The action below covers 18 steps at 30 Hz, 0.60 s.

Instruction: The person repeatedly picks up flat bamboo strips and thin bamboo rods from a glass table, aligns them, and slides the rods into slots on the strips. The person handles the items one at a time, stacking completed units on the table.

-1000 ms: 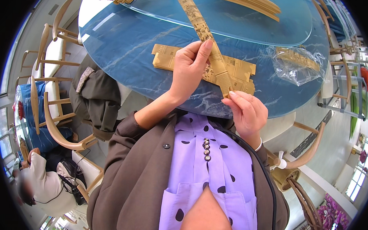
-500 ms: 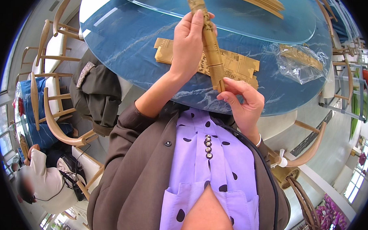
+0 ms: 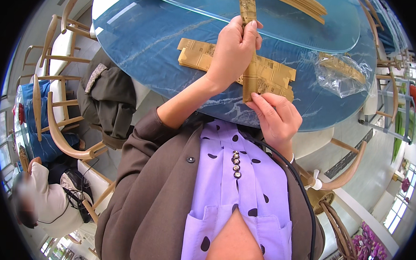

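A long, narrow printed cardboard box (image 3: 249, 81) in tan-gold stands lengthwise in front of me over the table edge. My left hand (image 3: 231, 53) is wrapped round its middle, thumb on top. At the near end, my right hand (image 3: 278, 115) pinches the box's lower corner between thumb and fingers. That end looks squared off; its far end runs out of the picture. Beneath the box and my left hand lies a stack of flattened cardboard boxes (image 3: 197, 55) of the same tan print, partly covered by them.
A round table with a blue marbled top (image 3: 151, 59) carries a raised glass turntable (image 3: 307, 30). Long tan cardboard pieces (image 3: 304, 6) lie on the turntable. To the right sits a clear plastic bag (image 3: 343, 75) with tan contents. A dark coat (image 3: 109, 99) hangs on a chair at left; another person (image 3: 54, 200) sits behind it.
The box has swung from leaning left to nearly straight ahead, its far end moving right with my left hand. Flaps that stuck out at the near end now look folded in.
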{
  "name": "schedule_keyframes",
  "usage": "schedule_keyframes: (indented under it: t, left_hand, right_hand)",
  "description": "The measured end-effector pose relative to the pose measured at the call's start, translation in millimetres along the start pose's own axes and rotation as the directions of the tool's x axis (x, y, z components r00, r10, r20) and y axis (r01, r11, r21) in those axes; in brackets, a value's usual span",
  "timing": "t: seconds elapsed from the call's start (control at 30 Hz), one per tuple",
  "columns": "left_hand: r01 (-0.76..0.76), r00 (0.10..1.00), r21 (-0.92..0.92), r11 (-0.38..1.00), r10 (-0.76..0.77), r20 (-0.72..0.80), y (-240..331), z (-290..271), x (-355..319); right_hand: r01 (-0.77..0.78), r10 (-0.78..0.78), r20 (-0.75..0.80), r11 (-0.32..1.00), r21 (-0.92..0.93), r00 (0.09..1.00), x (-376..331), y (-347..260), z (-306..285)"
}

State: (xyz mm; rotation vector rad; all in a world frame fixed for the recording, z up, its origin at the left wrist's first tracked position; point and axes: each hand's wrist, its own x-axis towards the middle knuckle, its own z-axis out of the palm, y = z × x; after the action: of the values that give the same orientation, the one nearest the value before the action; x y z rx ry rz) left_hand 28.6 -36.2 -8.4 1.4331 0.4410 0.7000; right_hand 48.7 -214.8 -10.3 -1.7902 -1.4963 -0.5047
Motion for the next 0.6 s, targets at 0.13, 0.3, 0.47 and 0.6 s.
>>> schedule_keyframes:
  t: [0.13,0.3,0.47,0.6]
  left_hand:
    - [0.016,1.000,-0.010,1.000,-0.016,0.024,-2.4,3.0,-2.6]
    - [0.068,0.996,-0.046,0.997,-0.066,0.063,-7.1,3.8,-4.4]
    - [0.090,0.995,-0.045,0.995,-0.088,0.045,-7.2,2.4,-6.8]
    - [0.139,0.989,-0.060,0.989,-0.135,0.063,-10.8,1.8,-4.9]
  right_hand:
    - [-0.003,0.002,-0.051,1.000,-0.028,0.999,-2.7,0.0,5.0]
    - [0.041,-0.043,-0.033,0.998,-0.050,0.999,-2.7,-3.6,7.6]
    - [0.017,-0.017,-0.004,0.999,-0.042,1.000,-2.7,-6.1,9.6]
    - [0.011,-0.010,0.002,0.999,-0.051,1.000,-0.8,-8.2,9.7]
